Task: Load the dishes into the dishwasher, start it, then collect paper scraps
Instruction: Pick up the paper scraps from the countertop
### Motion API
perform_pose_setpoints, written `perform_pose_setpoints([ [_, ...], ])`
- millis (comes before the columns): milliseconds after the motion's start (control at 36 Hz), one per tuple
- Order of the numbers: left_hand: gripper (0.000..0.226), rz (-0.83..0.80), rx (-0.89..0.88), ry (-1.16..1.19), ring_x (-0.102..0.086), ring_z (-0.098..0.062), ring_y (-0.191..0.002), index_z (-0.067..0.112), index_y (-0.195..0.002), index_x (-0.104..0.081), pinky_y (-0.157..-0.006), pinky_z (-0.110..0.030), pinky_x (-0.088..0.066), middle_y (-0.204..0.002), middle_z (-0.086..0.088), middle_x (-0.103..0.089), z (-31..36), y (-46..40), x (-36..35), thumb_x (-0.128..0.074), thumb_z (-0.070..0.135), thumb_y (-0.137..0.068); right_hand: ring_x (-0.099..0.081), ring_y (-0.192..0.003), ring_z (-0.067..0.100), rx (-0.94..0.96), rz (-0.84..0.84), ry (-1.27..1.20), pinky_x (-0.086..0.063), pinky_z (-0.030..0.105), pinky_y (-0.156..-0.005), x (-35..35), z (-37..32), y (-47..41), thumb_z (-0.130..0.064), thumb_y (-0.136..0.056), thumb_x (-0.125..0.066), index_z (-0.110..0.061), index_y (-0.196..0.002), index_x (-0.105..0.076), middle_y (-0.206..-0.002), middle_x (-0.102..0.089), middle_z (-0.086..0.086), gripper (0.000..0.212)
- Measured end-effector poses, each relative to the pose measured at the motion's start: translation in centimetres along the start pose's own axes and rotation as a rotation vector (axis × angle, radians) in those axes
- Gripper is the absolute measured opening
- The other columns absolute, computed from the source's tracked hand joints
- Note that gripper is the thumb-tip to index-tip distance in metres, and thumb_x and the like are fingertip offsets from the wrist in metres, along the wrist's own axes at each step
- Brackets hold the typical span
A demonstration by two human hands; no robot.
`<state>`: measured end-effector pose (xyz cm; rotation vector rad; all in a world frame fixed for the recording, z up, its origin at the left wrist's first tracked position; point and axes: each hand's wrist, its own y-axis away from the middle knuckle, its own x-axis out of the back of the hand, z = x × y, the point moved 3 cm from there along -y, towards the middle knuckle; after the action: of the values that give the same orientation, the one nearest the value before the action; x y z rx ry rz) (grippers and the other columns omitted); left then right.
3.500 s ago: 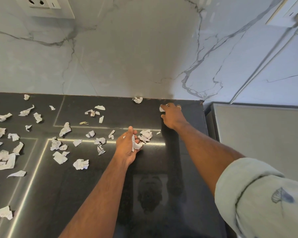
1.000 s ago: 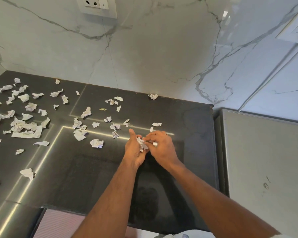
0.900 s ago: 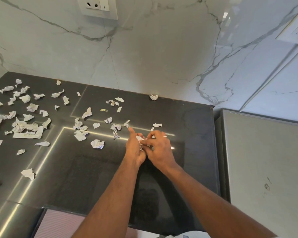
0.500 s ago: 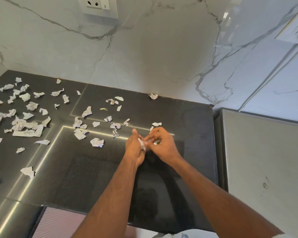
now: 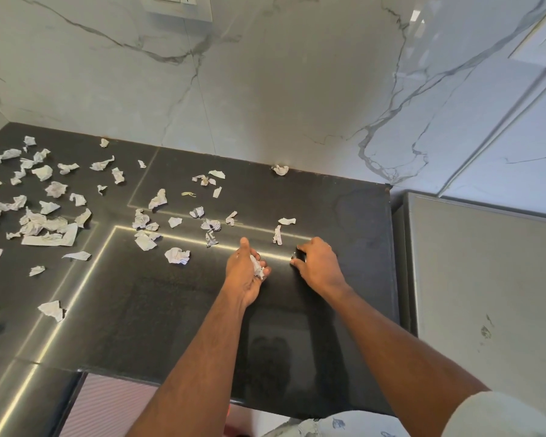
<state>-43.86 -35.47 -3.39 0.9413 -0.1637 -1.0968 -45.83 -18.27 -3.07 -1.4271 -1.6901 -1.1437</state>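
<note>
**On the dark countertop: scraps part gathered, part scattered**

On the black countertop [image 5: 344,197], against a marbled white wall [image 5: 281,89], lots of torn and crumpled paper scraps [image 5: 41,216], thickest toward the left end. Nearer the middle, more loose bits: a crumpled ball [image 5: 177,255] left of the hands, a slim strip [image 5: 277,235] and a small flat piece [image 5: 287,221] just beyond the right hand, and one lone wad [image 5: 280,169] touching the foot of the wall.

Left hand [image 5: 246,272] palm turned inward, thumb raised, fingers curled loosely round a small bunch of collected scraps [image 5: 257,267], held just above the counter. Right hand [image 5: 317,263] palm down beside it, apart from the left, fingers bent with tips at or close to the counter surface; whether anything pinched beneath them, impossible to tell. A ring on one finger of the right hand.

At the wall's top edge, a switch-and-socket plate [image 5: 177,6]. To the right of the counter, a grey appliance top [image 5: 486,279], just beside the counter edge. At the bottom right, a pale patterned sleeve [image 5: 501,417].
</note>
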Motion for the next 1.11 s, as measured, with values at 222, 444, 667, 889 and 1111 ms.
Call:
perform_pose_setpoints([
  [222,0.042,-0.009,0.041,0.014,-0.04,-0.013,-0.05,0.012,-0.075,-0.047,-0.049,-0.027,-0.034,-0.064,-0.002,-0.042,-0.6,0.4,-0.1,-0.045,0.042,-0.106,-0.064,-0.093,0.025,0.014,-0.015,0.122,-0.044,0.028,-0.072,0.1,-1.0,-0.3,-0.028,-0.099,-0.056,-0.014,-0.095,-0.074,-0.092,-0.06,0.002,0.023],
  [444,0.046,-0.005,0.049,0.037,-0.041,-0.013,-0.049,0.013,-0.074,-0.047,-0.05,-0.028,-0.035,-0.063,-0.002,-0.042,-0.3,0.7,0.0,-0.044,0.047,-0.104,-0.067,-0.085,0.025,-0.094,0.01,0.056,-0.054,0.032,-0.075,-0.1,-1.3,-0.4,-0.017,-0.095,-0.058,-0.015,-0.087,-0.075,-0.087,-0.071,0.005,0.019],
  [667,0.052,-0.009,0.034,0.09,-0.041,-0.015,-0.051,0.014,-0.072,-0.046,-0.05,-0.028,-0.036,-0.063,-0.003,-0.042,0.4,0.7,0.4,-0.043,0.057,-0.101,-0.064,-0.094,0.03,-0.08,-0.078,0.104,-0.041,0.029,-0.07,-0.2,-2.0,-1.0,-0.013,-0.095,-0.056,-0.008,-0.093,-0.064,-0.097,-0.067,0.011,0.01],
  [889,0.058,-0.042,0.026,0.107,-0.054,-0.019,-0.058,0.011,-0.082,-0.052,-0.061,-0.035,-0.049,-0.067,-0.008,-0.051,-0.3,0.5,0.5,-0.042,0.066,-0.096,-0.056,-0.061,0.005,0.03,-0.224,-0.565,-0.049,0.025,-0.063,1.7,-5.5,0.8,-0.016,-0.095,-0.065,-0.022,-0.072,-0.065,-0.066,-0.062,-0.008,0.024],
  [1111,0.056,-0.099,0.044,0.044,-0.067,-0.028,-0.08,0.013,-0.081,-0.055,-0.073,-0.04,-0.059,-0.088,-0.016,-0.063,-0.7,0.8,0.8,-0.051,0.068,-0.091,-0.063,-0.071,-0.008,0.056,-0.258,-0.412,-0.043,0.009,-0.063,0.7,-7.9,2.0,-0.014,-0.082,-0.077,-0.023,-0.074,-0.074,-0.072,-0.07,-0.014,0.012],
])
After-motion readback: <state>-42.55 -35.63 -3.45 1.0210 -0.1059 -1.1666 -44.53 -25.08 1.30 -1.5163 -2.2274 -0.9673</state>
